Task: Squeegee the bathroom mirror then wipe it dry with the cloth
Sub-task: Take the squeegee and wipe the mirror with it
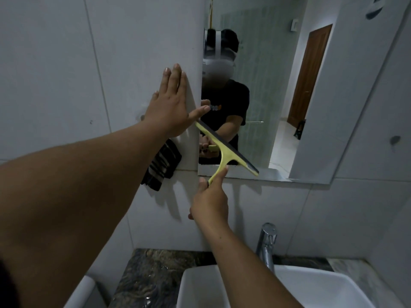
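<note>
Right hand (pixel 210 202) holds the squeegee (pixel 224 150) by the lower end of its yellow handle, fingers wrapped round it and the forefinger laid along the shaft. Blade runs diagonally, its upper end at the mirror's left edge and its lower end at the bottom edge, so it spans the lower left corner of the mirror (pixel 289 90). Whether the rubber is pressed fully to the glass cannot be told from this view.

Left hand (pixel 172 105) holds nothing: it lies flat and open against the wall tile (pixel 66 74) just left of the mirror, thumb reaching to the mirror's edge beside the upper end of the blade. It appears to serve as a brace.

Cloth (pixel 162 164), dark with pale stripes, hangs on the wall below the left hand and just left of the mirror's lower corner, untouched.

Below are a white basin (pixel 311 285), a chrome tap (pixel 266 245) and a dark stone counter (pixel 151 274) that looks wet.

Judgement: the squeegee step is in hand and the drying step is not begun. No water streaks can be made out on the glass, so how much is done cannot be stated. Next move calls for even pressure along the whole blade and a steady stroke off the glass edge. Risk: the tilted blade may leave a strip unswept at the corner.
</note>
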